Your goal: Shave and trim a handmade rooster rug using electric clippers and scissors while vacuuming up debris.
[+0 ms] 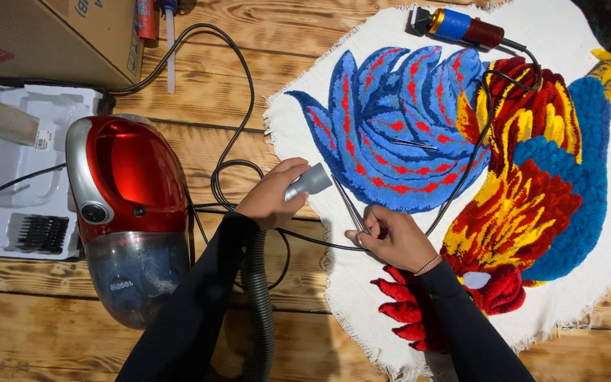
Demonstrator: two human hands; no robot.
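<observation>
While the left hand [271, 201] is wrapped round the grey plastic vacuum nozzle [309, 182], fingers curled shut on it, the right hand [394, 237] pinches a pair of slim metal scissors [348, 205] by the handles, blades pointing up and left twd the nozzle tip. Both hands sit at the left edge of the tufted rooster rug on white backing cloth [461, 163], w/ the nozzle mouth just beside the blue-and-red tail feathers and the scissor tips near the same spot. Right wrist has a thin bead bracelet [427, 265]; both arms in black sleeves. The dark ribbed vacuum hose [259, 304] runs down from the nozzle under the left forearm. Left of that, the red and silver canister vacuum w/ clear dust cup [125, 212] lies on the wooden plank floor [235, 92]. A black power cord [231, 148] loops betw. vacuum and rug. Far left: white moulded packing tray [1, 170] w/ a black brush attachment [40, 233] in it; a brown cardboard box [72, 35] above it. At the rug's top edge lies a blue, yellow and dark red hand-held trimmer [461, 28], its cord trailing across the rug's body.
</observation>
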